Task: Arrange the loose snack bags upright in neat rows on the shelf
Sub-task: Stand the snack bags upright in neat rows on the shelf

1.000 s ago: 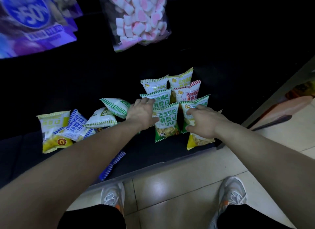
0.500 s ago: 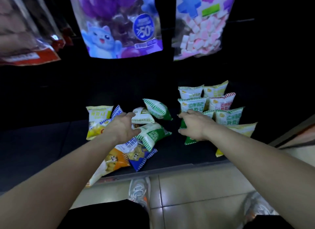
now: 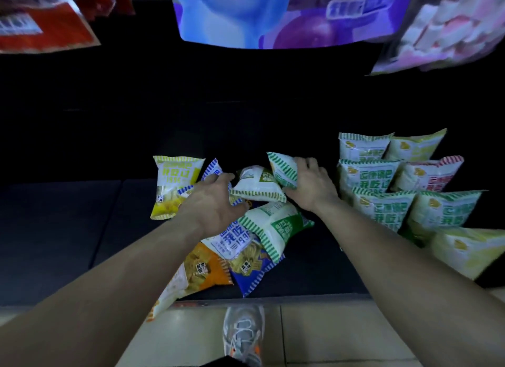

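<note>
Low across the middle of the frame runs the dark shelf [image 3: 68, 230], with big hanging packs, among them a purple cartoon bag [image 3: 287, 14], blurred along the top edge. At right of centre the finished rows [image 3: 382, 180] of small snack bags stand upright, striped tops in line, front to back. At centre lies the loose pile [image 3: 246, 243], bags flat and crossed over one another, and an orange bag [image 3: 202, 271] at lower centre pokes out past the shelf's front lip. A yellow bag [image 3: 175, 183] at left of centre looks to be standing on its own, apart from the rows. Both bare arms reach in from the bottom corners. The right hand [image 3: 311, 186], just above centre, has its fingers curled round the edge of a green-striped bag [image 3: 282, 168], which is tilted on end above the heap. The left hand [image 3: 213, 202], just left of centre, is spread wide over the pile, fingertips at the left edge of a white-and-green bag [image 3: 255, 185] lying flat, with no closed hold to be seen. By the look of it, the step in hand is picking loose bags from the heap. Next, the gripped bag would need carrying right and setting down on its base, flush beside the standing rows without toppling them. A grey shoe [image 3: 243, 334] shows on the tiled floor at bottom centre.
</note>
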`<state>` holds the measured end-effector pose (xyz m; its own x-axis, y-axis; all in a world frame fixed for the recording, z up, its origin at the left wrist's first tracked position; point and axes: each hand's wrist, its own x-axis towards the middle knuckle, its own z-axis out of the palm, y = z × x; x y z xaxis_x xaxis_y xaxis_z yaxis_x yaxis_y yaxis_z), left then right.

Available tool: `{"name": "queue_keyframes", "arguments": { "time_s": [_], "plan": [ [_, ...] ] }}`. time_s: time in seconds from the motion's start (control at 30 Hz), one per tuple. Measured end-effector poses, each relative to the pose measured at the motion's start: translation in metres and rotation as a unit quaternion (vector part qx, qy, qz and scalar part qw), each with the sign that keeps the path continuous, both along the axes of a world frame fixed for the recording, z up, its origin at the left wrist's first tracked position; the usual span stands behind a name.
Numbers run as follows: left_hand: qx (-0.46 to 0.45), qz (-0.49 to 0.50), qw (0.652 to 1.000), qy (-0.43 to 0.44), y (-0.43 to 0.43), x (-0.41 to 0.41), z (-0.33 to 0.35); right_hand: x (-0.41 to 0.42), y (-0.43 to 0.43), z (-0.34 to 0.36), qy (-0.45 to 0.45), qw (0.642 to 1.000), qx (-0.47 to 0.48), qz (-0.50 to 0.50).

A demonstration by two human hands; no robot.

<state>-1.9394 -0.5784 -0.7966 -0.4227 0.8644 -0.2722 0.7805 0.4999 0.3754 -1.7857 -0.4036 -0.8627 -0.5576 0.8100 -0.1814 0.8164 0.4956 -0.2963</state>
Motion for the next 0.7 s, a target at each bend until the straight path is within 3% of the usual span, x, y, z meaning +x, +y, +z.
{"name": "queue_keyframes", "arguments": {
  "time_s": [0.27,0.53,0.7],
  "plan": [
    [-0.012,-0.003,1.000,-0.017,0.002,0.007,-0.006,-0.001,0.013,0.004,0.040,0.998,0.039,-0.007],
    [0.002,-0.014,1.000,0.014,-0.012,0.025,0.033,0.068,-0.017,0.105,0.117,0.993,0.022,0.020],
    [0.066,-0.011,0.997,-0.049,-0.019,0.057,0.085,0.143,-0.050,0.171,0.115,0.993,-0.028,0.022]
  ]
}}
